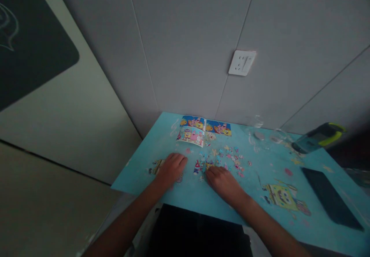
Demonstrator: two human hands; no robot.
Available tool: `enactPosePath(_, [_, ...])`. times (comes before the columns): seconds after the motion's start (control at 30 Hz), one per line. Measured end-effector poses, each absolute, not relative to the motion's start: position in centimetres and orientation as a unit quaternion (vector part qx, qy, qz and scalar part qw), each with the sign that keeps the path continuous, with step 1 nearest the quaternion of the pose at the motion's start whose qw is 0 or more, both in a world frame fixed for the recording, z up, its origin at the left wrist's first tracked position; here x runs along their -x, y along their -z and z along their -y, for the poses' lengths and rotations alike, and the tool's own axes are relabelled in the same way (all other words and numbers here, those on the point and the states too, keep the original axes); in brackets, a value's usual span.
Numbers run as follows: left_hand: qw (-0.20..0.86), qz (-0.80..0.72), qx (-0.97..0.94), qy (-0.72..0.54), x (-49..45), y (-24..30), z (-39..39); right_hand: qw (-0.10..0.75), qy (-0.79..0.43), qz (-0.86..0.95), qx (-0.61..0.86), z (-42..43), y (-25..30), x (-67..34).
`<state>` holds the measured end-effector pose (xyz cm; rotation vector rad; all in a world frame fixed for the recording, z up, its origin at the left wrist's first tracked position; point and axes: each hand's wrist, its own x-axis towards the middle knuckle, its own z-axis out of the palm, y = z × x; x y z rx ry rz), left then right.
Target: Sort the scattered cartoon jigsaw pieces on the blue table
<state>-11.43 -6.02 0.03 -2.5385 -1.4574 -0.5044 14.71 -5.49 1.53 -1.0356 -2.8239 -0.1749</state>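
Observation:
My left hand [174,165] rests palm down on the blue table mat, its fingers loosely bent and lying on the surface, with nothing visible in them. To its right, my right hand [222,178] has its fingers together and pointing down, the tips at a small yellowish puzzle piece [209,166]. Many small loose puzzle pieces [231,157] are scattered just beyond that hand. A small group of pieces with red and blue [197,167] lies between both hands. Behind them is a folded picture sheet [190,136] beside a cartoon picture card [219,127].
The blue cartoon-printed mat [237,210] covers the table against a grey wall. On the right lie a dark flat rectangular object [331,198] and a tipped bottle with a yellow-green handle [315,138]. Clear containers [260,134] stand near the wall, below a socket [242,62].

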Motion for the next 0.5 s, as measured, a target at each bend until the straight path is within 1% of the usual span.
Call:
enactPosePath(0.17, [0.072,0.489,0.854,0.160,9.9,-0.2,6.3,0.085,0.039,0.919,0.383,5.7,-1.1,-14.7])
enactPosePath(0.27, [0.059,0.497,0.846,0.183,8.2,-0.5,7.3,0.085,0.036,0.916,0.391,5.9,-0.8,-14.7])
enactPosePath(0.4, [0.004,0.477,0.853,0.211,5.0,0.3,8.6,0.103,0.034,0.912,0.397,6.2,-0.4,-14.6])
enactPosePath(0.5, [-0.029,0.482,0.846,0.225,3.4,1.5,8.9,0.124,0.006,0.914,0.386,6.1,-0.2,-15.1])
